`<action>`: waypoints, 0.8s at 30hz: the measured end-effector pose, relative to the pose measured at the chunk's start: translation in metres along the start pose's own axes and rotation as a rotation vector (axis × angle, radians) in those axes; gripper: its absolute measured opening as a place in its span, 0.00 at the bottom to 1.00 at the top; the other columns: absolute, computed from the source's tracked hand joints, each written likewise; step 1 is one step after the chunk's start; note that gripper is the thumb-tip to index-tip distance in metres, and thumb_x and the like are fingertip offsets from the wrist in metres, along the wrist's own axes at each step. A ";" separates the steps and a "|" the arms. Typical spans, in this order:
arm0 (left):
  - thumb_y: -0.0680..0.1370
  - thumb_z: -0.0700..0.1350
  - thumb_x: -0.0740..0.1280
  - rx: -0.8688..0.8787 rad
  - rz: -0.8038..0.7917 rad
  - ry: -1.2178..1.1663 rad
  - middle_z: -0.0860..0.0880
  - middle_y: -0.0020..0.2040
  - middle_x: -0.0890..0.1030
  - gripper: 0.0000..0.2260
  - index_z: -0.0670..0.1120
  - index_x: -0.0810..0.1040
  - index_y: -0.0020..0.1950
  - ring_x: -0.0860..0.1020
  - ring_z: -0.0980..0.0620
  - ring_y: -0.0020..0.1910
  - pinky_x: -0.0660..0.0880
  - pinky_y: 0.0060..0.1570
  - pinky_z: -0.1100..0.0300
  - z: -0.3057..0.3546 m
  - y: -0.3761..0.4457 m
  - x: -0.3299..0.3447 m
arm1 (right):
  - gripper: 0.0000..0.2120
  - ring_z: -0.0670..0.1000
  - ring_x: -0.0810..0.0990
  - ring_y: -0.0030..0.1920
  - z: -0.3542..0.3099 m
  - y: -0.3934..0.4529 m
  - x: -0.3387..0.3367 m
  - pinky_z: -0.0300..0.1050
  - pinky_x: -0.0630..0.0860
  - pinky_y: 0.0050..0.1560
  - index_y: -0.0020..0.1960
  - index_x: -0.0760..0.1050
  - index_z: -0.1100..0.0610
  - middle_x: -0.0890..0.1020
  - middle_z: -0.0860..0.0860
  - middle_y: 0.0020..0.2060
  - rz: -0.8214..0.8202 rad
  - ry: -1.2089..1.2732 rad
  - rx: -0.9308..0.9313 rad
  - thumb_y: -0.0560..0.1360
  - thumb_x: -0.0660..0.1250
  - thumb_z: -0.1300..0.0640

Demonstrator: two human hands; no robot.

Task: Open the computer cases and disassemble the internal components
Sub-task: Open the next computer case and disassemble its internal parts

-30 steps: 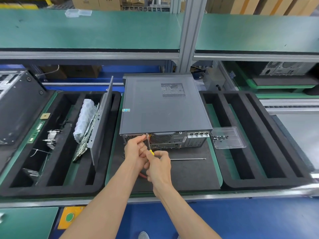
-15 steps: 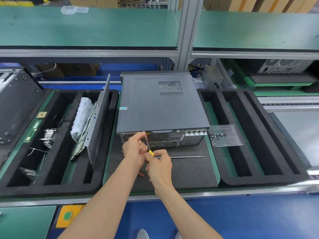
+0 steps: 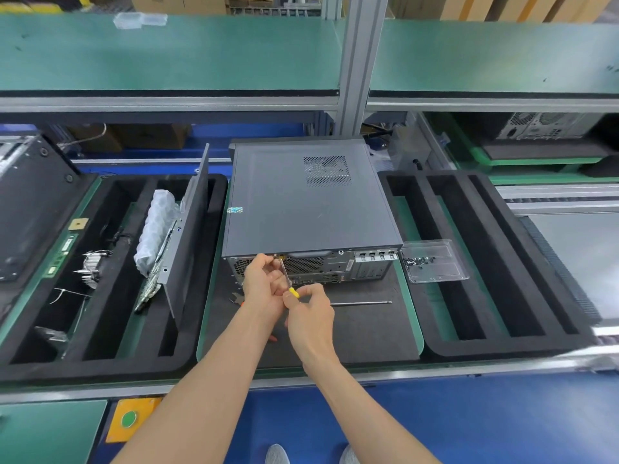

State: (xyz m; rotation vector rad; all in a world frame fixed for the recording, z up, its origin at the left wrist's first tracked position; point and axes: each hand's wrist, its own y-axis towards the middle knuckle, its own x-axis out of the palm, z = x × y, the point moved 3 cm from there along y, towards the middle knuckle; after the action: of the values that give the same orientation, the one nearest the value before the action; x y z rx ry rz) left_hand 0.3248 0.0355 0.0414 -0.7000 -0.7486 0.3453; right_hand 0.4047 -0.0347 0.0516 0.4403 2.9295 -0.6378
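A dark grey computer case (image 3: 308, 202) lies flat on a black mat in the middle, its rear panel facing me. My right hand (image 3: 310, 308) grips the yellow handle of a small screwdriver (image 3: 287, 275), whose tip sits on a screw at the top edge of the rear panel. My left hand (image 3: 263, 283) is curled around the screwdriver's shaft near the tip and touches the panel. The case lid is closed.
A long metal rod (image 3: 361, 303) lies on the mat right of my hands. A clear tray (image 3: 433, 261) with small screws sits beside the case. The left black foam tray (image 3: 100, 279) holds a side panel, a board and parts; the right foam tray (image 3: 485, 262) has slots.
Both hands stay on the screwdriver at the same screw; only the camera view has shifted slightly.
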 end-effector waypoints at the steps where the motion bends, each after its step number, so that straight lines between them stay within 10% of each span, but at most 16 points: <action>1: 0.78 0.42 0.61 0.012 0.030 -0.004 0.52 0.24 0.62 0.12 0.41 0.75 0.36 0.54 0.56 0.18 0.54 0.18 0.65 0.000 -0.001 -0.002 | 0.05 0.59 0.80 0.52 -0.001 -0.001 0.001 0.57 0.78 0.54 0.48 0.71 0.48 0.82 0.57 0.47 -0.001 -0.007 0.001 0.80 0.66 0.50; 6: 0.73 0.40 0.72 0.134 0.210 0.102 0.51 0.23 0.62 0.06 0.37 0.83 0.44 0.57 0.55 0.19 0.59 0.19 0.65 0.001 -0.001 -0.011 | 0.05 0.58 0.80 0.52 0.000 -0.002 0.005 0.57 0.79 0.53 0.49 0.71 0.48 0.81 0.57 0.49 -0.011 -0.017 0.012 0.79 0.67 0.49; 12: 0.71 0.38 0.78 0.171 0.208 0.159 0.51 0.21 0.65 0.15 0.42 0.74 0.31 0.61 0.55 0.18 0.62 0.19 0.65 0.007 0.001 -0.010 | 0.05 0.49 0.80 0.47 0.002 -0.003 0.009 0.30 0.72 0.26 0.48 0.70 0.48 0.78 0.51 0.49 0.024 -0.015 0.007 0.81 0.66 0.53; 17: 0.74 0.36 0.73 0.144 0.143 0.120 0.51 0.23 0.62 0.03 0.37 0.82 0.42 0.58 0.55 0.20 0.58 0.20 0.64 0.009 0.001 -0.012 | 0.05 0.51 0.78 0.49 0.004 -0.006 0.013 0.46 0.79 0.43 0.48 0.69 0.47 0.78 0.50 0.48 0.045 -0.030 0.003 0.81 0.65 0.52; 24: 0.77 0.36 0.69 0.078 0.071 0.104 0.52 0.24 0.59 0.16 0.42 0.79 0.29 0.55 0.55 0.22 0.55 0.22 0.62 0.011 0.000 -0.014 | 0.05 0.52 0.77 0.52 -0.004 -0.004 0.014 0.51 0.79 0.50 0.49 0.69 0.47 0.78 0.49 0.47 0.046 -0.042 -0.019 0.81 0.65 0.52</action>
State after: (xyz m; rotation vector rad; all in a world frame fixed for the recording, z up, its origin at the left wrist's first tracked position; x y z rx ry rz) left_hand 0.3073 0.0331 0.0397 -0.6675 -0.6092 0.3978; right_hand 0.3904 -0.0328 0.0540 0.4846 2.8745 -0.6056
